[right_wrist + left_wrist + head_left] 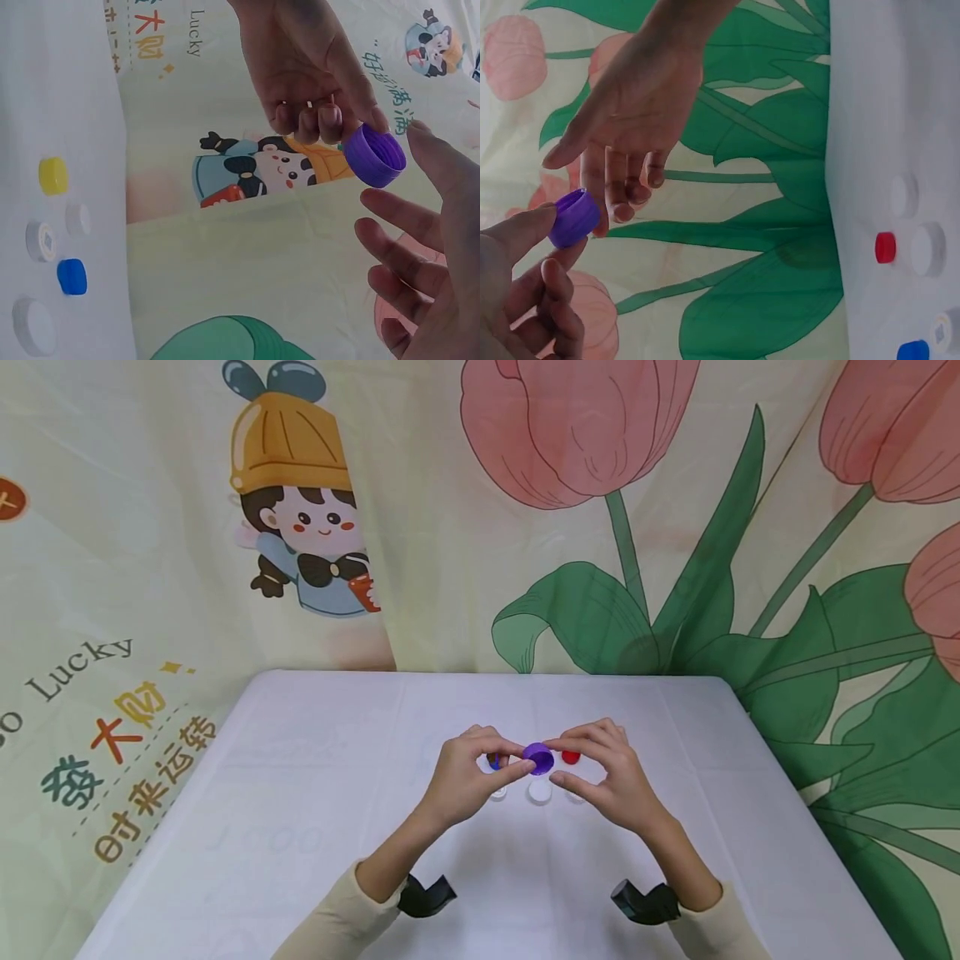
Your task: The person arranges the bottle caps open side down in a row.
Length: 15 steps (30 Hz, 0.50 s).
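A purple screw cap (pixel 538 758) is held up over the table, its hollow, ridged inside showing in the right wrist view. My left hand (pixel 467 770) pinches it between thumb and forefinger. On the other side, my right hand (pixel 617 768) has its forefinger reaching to the cap's upper edge, while its thumb stands apart below. In the right wrist view the right fingers (pixel 405 259) are spread, with nothing gripped between them. Behind the hands lie a red cap (pixel 571 757) and a white cap (pixel 540 792), partly covered by the fingers in the head view.
On the white-covered table (pixel 300 793) stand a yellow cap (pixel 53 175), a blue cap (pixel 72 277) and several white caps, one (pixel 41 241) with a printed mark. A printed cloth with tulips (pixel 577 427) hangs behind the table's far edge.
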Tool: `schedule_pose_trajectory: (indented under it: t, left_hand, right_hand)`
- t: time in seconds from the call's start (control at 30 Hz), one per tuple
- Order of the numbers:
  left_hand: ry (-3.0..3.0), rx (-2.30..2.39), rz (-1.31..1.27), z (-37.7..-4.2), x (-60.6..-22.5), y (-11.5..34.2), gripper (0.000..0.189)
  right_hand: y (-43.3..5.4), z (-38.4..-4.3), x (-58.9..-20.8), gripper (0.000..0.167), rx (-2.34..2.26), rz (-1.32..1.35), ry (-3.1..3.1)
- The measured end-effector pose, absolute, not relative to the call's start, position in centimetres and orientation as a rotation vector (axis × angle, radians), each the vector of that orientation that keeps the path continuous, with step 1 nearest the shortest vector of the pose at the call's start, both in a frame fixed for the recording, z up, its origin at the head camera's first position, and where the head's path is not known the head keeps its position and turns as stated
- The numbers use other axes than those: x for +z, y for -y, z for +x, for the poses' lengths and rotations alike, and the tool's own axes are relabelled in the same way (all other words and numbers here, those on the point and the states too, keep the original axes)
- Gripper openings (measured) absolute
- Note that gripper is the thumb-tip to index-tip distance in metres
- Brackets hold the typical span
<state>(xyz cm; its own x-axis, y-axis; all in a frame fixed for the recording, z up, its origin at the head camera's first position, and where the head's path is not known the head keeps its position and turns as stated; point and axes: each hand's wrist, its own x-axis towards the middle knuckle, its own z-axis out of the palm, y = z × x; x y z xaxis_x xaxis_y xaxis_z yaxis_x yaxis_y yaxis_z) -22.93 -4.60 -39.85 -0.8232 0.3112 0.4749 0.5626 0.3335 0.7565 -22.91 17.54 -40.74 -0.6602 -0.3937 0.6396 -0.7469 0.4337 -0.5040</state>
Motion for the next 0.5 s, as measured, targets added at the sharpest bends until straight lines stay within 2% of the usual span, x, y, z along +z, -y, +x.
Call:
schedule_pose_trajectory:
  t: [0.2, 0.5]
  left_hand:
    - [2.076, -0.926, -0.990, -23.2, -40.0, 4.4, 0.023]
    - [1.888, -0.562, -1.091, -23.4, -39.7, 4.3, 0.023]
  right_hand:
    - [-17.6, -23.0, -41.2, 0.017, 1.274, 0.891, 2.349]
    - [-17.4, -22.5, -40.1, 0.016, 1.519, 0.884, 2.420]
